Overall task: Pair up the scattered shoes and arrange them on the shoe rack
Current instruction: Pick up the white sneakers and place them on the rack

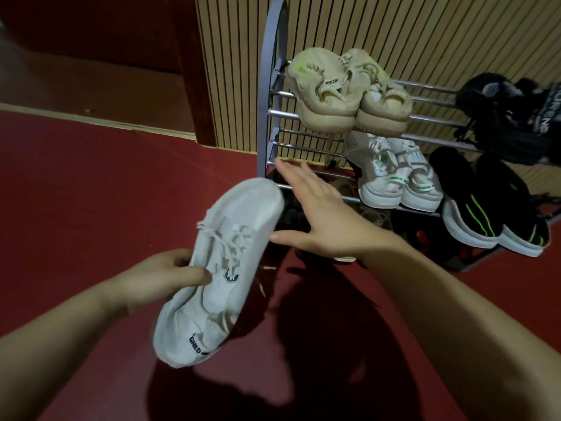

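Note:
My left hand [170,278] grips a white lace-up sneaker [224,268] by its side, toe pointing up toward the shoe rack [267,86]. My right hand [315,211] is spread flat with straight fingers, reaching toward the left end of the rack's middle shelf and holding nothing. A beige pair [349,89] sits on the top shelf. A white pair with green stripes [397,174] and a black pair with neon green lines [485,205] sit on the middle shelf. Dark shoes [516,117] lie at the top right.
The rack stands against a ribbed beige wall [394,31] on a red floor [106,183]. A dark wooden door frame [194,71] is to the left. Dim shoes [291,217] lie on the bottom level under my right hand. My shadow falls on the floor.

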The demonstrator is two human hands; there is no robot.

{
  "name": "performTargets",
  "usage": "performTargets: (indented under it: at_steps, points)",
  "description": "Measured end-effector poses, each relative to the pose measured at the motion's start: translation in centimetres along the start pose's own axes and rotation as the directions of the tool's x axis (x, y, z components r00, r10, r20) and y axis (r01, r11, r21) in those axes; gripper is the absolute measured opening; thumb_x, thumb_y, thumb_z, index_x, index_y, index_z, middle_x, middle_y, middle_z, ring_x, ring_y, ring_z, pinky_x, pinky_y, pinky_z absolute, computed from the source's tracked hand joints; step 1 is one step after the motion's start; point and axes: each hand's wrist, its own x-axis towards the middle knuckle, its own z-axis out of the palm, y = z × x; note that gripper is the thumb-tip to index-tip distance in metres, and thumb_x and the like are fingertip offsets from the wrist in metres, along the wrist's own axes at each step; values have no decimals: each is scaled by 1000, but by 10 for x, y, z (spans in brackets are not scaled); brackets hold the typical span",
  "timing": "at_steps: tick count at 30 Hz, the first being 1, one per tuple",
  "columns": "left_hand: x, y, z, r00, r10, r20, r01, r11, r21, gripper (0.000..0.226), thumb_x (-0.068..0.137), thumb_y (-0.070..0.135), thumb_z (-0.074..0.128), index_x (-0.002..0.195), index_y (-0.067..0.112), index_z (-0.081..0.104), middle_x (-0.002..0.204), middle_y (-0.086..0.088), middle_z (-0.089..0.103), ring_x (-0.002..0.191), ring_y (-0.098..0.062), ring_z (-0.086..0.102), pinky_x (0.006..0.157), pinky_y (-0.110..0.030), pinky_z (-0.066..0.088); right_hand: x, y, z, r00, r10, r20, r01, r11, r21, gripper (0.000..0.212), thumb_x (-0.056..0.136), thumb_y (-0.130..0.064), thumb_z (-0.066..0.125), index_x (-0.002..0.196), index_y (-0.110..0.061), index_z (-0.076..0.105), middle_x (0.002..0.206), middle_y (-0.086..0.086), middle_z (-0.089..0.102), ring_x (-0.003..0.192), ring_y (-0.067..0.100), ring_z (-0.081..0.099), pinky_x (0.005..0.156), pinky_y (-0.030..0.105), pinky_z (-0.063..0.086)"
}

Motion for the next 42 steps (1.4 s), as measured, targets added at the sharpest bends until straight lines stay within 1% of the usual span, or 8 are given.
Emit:
performTargets:
  at_steps: [3, 6, 10, 15, 18, 21, 34, 42]
  points:
    - [-1, -9, 10, 1000, 2, -8, -4, 962, -275, 72, 41, 37, 70, 107, 8, 66, 100, -13, 74, 98, -33, 69, 95, -52, 49, -17, 4, 36, 986, 164, -6, -155, 944, 292, 102, 78, -62, 59, 141, -50, -19, 158, -14, -17, 146, 8, -14, 118, 38, 2]
    - [2, -12, 21, 999, 26, -20, -32, 883, -468, 70, 43, 29, 71, 108, 2, 65, 104, -20, 72, 100, -37, 67, 91, -48, 52, -30, -4, 75, 945, 292, 148, -288, 525, 801, 90, 83, -54, 58, 137, -58, -15, 160, -7, -4, 139, -4, 25, 114, 34, 24]
    - [5, -4, 31, 999, 45, 18, -24, 785, -619, 42, 55, 18, 68, 92, -1, 70, 92, -21, 73, 81, -28, 72, 63, -30, 58, -43, -19, 117, 903, 236, 358, -407, 212, 888, 67, 99, -34, 42, 144, -50, -5, 137, -2, 48, 113, 17, 56, 87, 38, 51]
    - [2, 5, 26, 1000, 22, 20, -3, 742, -670, 41, 64, 13, 59, 100, -4, 67, 98, -21, 73, 84, -28, 72, 67, -32, 60, -33, -27, 136, 933, 227, 278, -271, -59, 961, 72, 78, -44, 69, 139, -43, 31, 145, -5, 47, 128, 14, 49, 90, 22, 49]
    - [-1, 10, 22, 1000, -4, 15, 12, 793, -609, 50, 57, 18, 66, 103, -2, 68, 106, -21, 71, 101, -34, 67, 93, -44, 51, -30, -24, 138, 947, 208, 247, -225, -120, 967, 89, 67, -51, 78, 142, -32, 35, 143, 5, 50, 130, 25, 48, 99, 38, 47]
    - [-5, 19, 24, 999, -28, -31, 7, 846, -533, 23, 70, 16, 62, 87, 7, 74, 95, -10, 76, 91, -23, 70, 84, -37, 51, -26, -27, 136, 959, 207, 193, -147, -221, 964, 91, 65, -43, 81, 141, -19, 39, 143, 17, 47, 129, 33, 47, 105, 47, 41]
    - [-28, 48, 23, 995, 101, -18, -100, 921, -376, 61, 60, 10, 83, 116, 21, 62, 110, -2, 72, 100, -17, 69, 79, -27, 58, -19, -17, 129, 947, 178, 268, -199, -327, 924, 78, 60, -34, 77, 132, -20, 49, 121, 11, 64, 90, 14, 70, 65, 25, 56]
    - [-9, 68, 53, 978, 98, 182, -12, 906, -424, 95, 72, -4, 76, 138, 49, 33, 119, -11, 67, 109, -35, 64, 88, -52, 53, -34, 13, 119, 913, 335, 235, -74, -430, 900, 79, 71, -47, 77, 139, -22, 44, 142, 23, 45, 130, 44, 42, 108, 61, 29]
